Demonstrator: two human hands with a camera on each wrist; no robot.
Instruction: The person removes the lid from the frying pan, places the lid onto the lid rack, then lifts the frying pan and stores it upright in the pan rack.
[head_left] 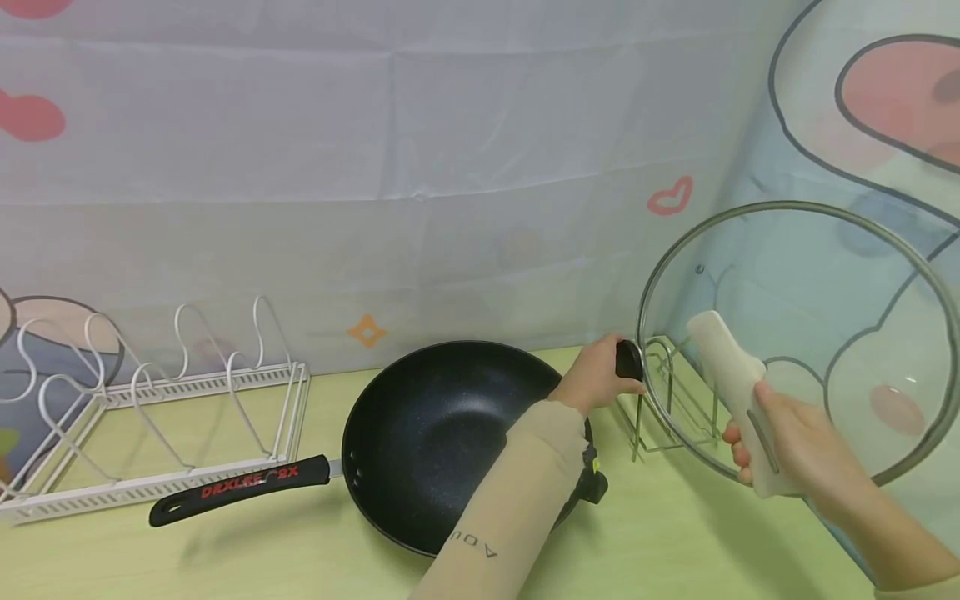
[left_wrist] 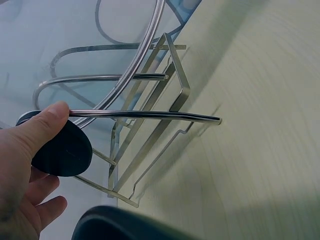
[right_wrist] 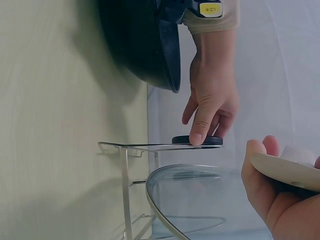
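My left hand point(head_left: 597, 375) pinches a black round disc point(left_wrist: 65, 150) at the upper end of a small metal wire rack point(left_wrist: 183, 93); its thumb lies by the rack's front wire. To the right, my right hand point(head_left: 795, 442) grips the cream handle point(head_left: 722, 354) of a large glass lid point(head_left: 795, 206). The lid stands nearly upright. Its steel rim point(right_wrist: 151, 197) lies between the rack's wire loops in the right wrist view; whether it bears on the rack's base cannot be told.
A black wok point(head_left: 450, 450) sits under my left forearm, its long handle point(head_left: 240, 490) pointing left. A white wire rack point(head_left: 150, 481) stands at the left on the pale green table point(head_left: 315, 558). A patterned curtain point(head_left: 420, 167) hangs behind.
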